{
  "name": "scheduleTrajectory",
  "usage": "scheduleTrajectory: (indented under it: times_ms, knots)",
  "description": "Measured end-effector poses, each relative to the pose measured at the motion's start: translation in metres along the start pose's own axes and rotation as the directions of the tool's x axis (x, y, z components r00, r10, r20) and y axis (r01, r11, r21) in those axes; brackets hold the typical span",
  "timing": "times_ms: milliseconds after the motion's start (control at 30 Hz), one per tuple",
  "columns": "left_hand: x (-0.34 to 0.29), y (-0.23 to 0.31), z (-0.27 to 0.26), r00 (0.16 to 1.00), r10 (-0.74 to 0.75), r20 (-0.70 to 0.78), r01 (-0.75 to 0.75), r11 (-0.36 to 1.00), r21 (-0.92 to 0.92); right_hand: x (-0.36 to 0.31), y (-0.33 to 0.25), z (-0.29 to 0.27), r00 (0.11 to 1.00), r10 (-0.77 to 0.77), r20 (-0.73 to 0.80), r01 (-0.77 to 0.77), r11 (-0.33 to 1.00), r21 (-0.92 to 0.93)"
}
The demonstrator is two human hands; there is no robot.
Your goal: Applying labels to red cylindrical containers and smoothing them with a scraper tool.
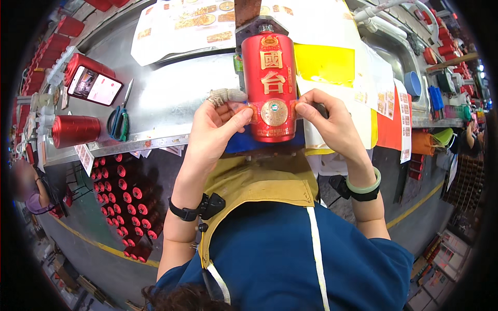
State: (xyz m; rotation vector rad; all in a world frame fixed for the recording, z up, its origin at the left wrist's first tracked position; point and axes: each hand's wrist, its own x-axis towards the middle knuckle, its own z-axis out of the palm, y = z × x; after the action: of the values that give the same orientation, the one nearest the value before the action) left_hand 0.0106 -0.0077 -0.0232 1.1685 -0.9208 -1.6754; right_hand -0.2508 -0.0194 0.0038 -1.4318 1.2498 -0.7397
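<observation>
Head view: two bare hands at a red bottle (pixel 270 62) on a metal surface (pixel 171 85). The bottle is directly before the wearer, its cap end far, its base near, and its gold-lettered face with a round gold seal (pixel 274 112) toward the camera. At its left side, the left hand (pixel 228 111) is partly curled, the thumb tip touching the bottle beside the seal; pale fabric covers (pixel 227 96) sheathe some of its fingers. At its right side, the right hand (pixel 316 111) has thumb and bent index finger drawn together at the bottle's edge, level with the seal. Whether either hand pinches a thin label cannot be told.

To the left, a phone (pixel 95 85) stands against a red container (pixel 89 63); nearer are a second red container (pixel 76 131) and scissors (pixel 118 123) with blue-green handles, just beside it. Printed sheets (pixel 181 26) lie at far left. Right of the bottle are a yellow sheet (pixel 325 63) and, beyond the right hand, a red sheet (pixel 388 127); farther right, a blue cup (pixel 412 83) sits by a sink (pixel 397 57). Rows of red bottles (pixel 137 193) occupy the floor at near left. The wearer has a tan apron (pixel 259 179) and, on the right wrist, a green bangle (pixel 364 187).
</observation>
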Motion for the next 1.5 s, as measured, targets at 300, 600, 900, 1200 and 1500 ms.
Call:
scheduleTrajectory:
  times_ms: [300,600,900,1200,1500]
  knots:
    - [-0.001,0.004,0.004,1.0,-0.011,-0.004,0.011,1.0,0.001,-0.001,0.003,-0.001,0.999,0.036,0.0,-0.036,0.998,0.048]
    - [-0.003,0.0,0.002,0.997,0.042,-0.067,-0.037,0.997,0.073,-0.005,-0.02,0.002,0.926,-0.254,-0.277,0.052,0.817,-0.575]
    - [-0.003,-0.007,0.002,0.988,0.079,-0.132,-0.059,0.987,0.146,-0.024,-0.021,0.033,0.924,-0.38,-0.04,0.249,0.679,-0.69]
    - [-0.016,-0.025,0.008,0.779,0.571,-0.26,-0.355,0.743,0.567,-0.016,-0.013,0.049,0.89,-0.42,-0.176,0.226,0.743,-0.63]
    - [-0.034,-0.044,0.014,0.764,0.599,0.238,-0.54,0.393,0.745,-0.021,-0.025,0.044,0.94,-0.269,-0.211,0.157,0.887,-0.434]
